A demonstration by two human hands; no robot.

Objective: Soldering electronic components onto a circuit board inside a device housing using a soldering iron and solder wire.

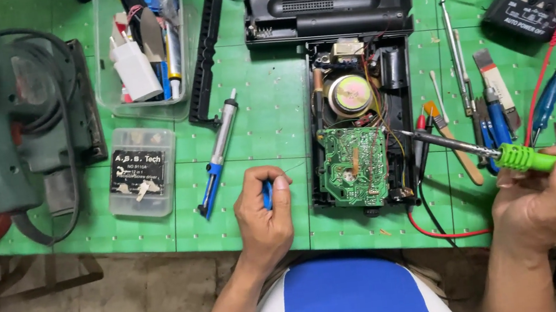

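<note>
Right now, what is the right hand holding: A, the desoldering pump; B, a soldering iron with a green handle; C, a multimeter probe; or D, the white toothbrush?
B: the right hand grips the green-handled soldering iron, its tip reaching toward the green circuit board, while the desoldering pump lies untouched on the green mat.

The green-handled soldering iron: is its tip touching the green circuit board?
No. The soldering iron held in the right hand has its tip just right of the circuit board, over the open case, not on it.
</note>
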